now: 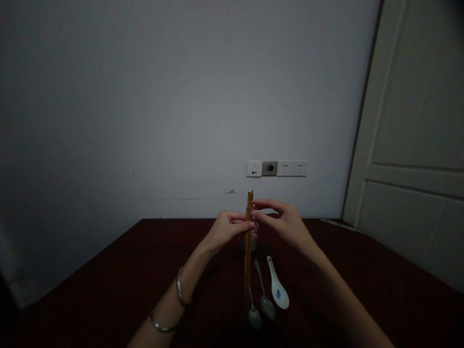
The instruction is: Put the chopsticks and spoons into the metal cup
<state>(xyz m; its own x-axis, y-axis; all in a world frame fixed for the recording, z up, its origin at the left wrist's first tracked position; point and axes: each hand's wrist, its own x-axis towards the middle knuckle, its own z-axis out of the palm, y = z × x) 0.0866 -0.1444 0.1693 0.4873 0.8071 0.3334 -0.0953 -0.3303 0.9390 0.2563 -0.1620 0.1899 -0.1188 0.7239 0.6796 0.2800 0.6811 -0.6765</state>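
Head view: both hands at mid-bench.
Left hand (226,229): closed around upright chopsticks (248,251).
Right hand (284,223): fingertips pinching their tops (squaring the ends, seemingly).
Nearby: spoons (266,304) toward the near edge.

Left hand (226,231) and right hand (284,223) pinch upright chopsticks (248,261) (bundled); three spoons (270,292) lie beside them on the table (108,290)
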